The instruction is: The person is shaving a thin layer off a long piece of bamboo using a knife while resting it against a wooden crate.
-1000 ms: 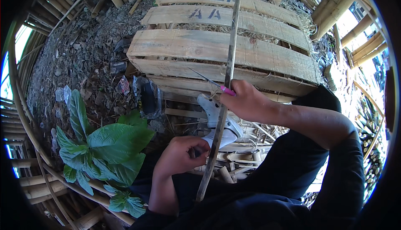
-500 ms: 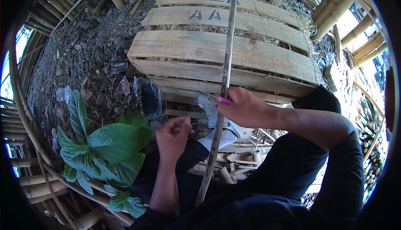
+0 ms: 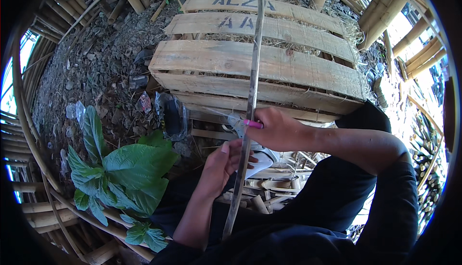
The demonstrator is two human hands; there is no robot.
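Slanting before a slatted wooden crate (image 3: 211, 56) is a slender, mottled strip (image 3: 253, 80).

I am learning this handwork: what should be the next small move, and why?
Perhaps close the left hand on the strip to steady it: its fingers pass behind, its thumb stands apart, and the right hand holds the pink-handled tool farther up.
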